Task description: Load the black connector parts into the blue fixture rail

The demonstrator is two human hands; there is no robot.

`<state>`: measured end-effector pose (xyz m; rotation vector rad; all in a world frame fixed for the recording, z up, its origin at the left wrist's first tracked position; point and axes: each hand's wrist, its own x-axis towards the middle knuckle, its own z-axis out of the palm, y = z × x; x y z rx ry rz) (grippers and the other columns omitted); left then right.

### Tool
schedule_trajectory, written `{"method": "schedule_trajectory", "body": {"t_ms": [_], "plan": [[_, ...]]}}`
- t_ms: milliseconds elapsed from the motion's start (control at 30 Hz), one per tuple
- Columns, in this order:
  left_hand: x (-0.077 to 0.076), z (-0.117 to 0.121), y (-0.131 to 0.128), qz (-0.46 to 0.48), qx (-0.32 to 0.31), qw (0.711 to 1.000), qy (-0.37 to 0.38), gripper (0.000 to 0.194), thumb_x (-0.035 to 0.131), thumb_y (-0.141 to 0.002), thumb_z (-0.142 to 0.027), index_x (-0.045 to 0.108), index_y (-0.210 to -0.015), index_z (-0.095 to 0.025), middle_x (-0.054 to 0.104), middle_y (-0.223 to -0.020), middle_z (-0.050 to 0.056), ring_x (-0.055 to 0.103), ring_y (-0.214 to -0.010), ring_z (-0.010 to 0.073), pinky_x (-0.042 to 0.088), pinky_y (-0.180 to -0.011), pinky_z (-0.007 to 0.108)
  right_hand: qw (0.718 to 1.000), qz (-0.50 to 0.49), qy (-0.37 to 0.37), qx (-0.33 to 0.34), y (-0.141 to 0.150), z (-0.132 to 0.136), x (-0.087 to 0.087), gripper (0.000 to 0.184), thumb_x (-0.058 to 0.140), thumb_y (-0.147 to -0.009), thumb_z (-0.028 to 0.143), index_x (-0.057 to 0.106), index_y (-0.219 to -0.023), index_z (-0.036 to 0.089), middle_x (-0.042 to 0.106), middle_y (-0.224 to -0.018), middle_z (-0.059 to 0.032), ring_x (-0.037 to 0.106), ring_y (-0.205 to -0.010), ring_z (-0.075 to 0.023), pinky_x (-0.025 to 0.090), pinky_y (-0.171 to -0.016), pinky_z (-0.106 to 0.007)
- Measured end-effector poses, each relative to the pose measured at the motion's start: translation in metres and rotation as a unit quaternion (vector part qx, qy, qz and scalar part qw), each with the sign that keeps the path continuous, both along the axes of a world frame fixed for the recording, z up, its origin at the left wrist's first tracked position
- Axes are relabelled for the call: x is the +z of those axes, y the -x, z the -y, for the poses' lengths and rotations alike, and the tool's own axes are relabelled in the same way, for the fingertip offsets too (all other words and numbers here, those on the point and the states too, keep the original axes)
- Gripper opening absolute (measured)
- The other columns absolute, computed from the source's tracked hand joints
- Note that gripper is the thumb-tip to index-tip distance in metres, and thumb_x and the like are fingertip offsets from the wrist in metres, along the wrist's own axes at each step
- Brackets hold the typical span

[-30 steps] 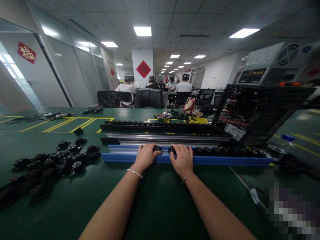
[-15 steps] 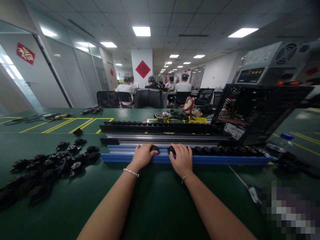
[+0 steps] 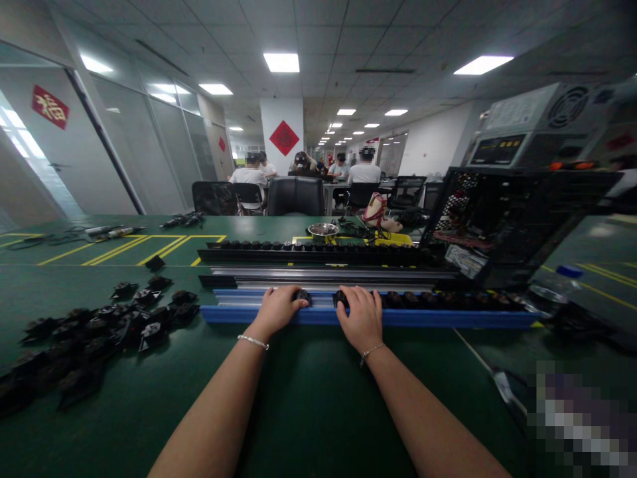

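Note:
A long blue rail (image 3: 318, 317) lies across the green table in front of me. My left hand (image 3: 279, 311) is closed around a small black part (image 3: 303, 296) in the rail's channel. To its right, my right hand (image 3: 361, 313) grips another black part (image 3: 340, 297) in the same channel. A short stretch of bare channel shows between the two parts. From my right hand to the rail's right end runs a row of similar black parts (image 3: 438, 301). Fingers partly hide both held parts, so their exact kind is unclear.
Loose black parts (image 3: 99, 335) lie heaped at left. Behind the blue rail are further rails (image 3: 328, 273) and a black row of parts (image 3: 298, 252). A metal bowl (image 3: 323, 230), an opened computer case (image 3: 502, 219) and a blue-capped bottle (image 3: 555, 289) stand around. People (image 3: 363, 172) sit farther back.
My left hand has slid slightly left along the blue rail with its black part, widening the gap. My right hand has stayed almost still.

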<state>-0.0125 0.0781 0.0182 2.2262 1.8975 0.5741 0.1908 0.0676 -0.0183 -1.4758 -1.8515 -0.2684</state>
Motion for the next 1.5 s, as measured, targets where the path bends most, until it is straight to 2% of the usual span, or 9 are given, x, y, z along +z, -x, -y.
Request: {"method": "schedule_trajectory", "body": {"t_ms": [367, 1133, 1333, 1500], "plan": [[0.006, 0.0, 0.01, 0.002, -0.017, 1.0, 0.001, 0.036, 0.056, -0.081, -0.038, 0.06, -0.113, -0.021, 0.066, -0.113, 0.007, 0.059, -0.105, 0.0222, 0.041, -0.091, 0.031, 1.0, 0.002, -0.007, -0.006, 0.0, 0.001, 0.0, 0.032, 0.046, -0.085, 0.029, 0.059, -0.113, 0.022, 0.063, -0.114, -0.0059, 0.049, -0.112, -0.0218, 0.017, -0.108, -0.045], [0.008, 0.0, 0.022, 0.036, -0.021, 0.999, 0.021, 0.037, 0.056, -0.08, -0.034, 0.06, -0.114, -0.021, 0.064, -0.117, 0.006, 0.058, -0.108, 0.0211, 0.042, -0.094, 0.029, 1.0, 0.009, -0.015, -0.003, 0.0, 0.0, 0.0, 0.033, 0.046, -0.084, 0.03, 0.06, -0.113, 0.022, 0.063, -0.114, -0.0063, 0.05, -0.111, -0.0219, 0.019, -0.107, -0.045], [0.007, 0.0, 0.022, 0.038, -0.022, 0.999, 0.012, 0.036, 0.057, -0.079, -0.038, 0.061, -0.11, -0.02, 0.066, -0.111, 0.007, 0.06, -0.101, 0.0212, 0.045, -0.088, 0.028, 1.0, 0.007, -0.017, -0.007, 0.0, -0.001, -0.002, 0.036, 0.045, -0.085, 0.029, 0.058, -0.117, 0.021, 0.062, -0.116, -0.0071, 0.05, -0.112, -0.0218, 0.018, -0.108, -0.045], [0.008, 0.0, 0.019, 0.036, -0.02, 0.999, 0.008, 0.033, 0.058, -0.078, -0.036, 0.062, -0.106, -0.019, 0.067, -0.108, 0.007, 0.061, -0.099, 0.0212, 0.045, -0.086, 0.028, 1.0, 0.018, -0.015, -0.003, 0.0, 0.002, -0.001, 0.039, 0.046, -0.086, 0.027, 0.054, -0.124, 0.03, 0.059, -0.12, -0.0038, 0.044, -0.12, -0.0224, 0.018, -0.108, -0.047]]}}
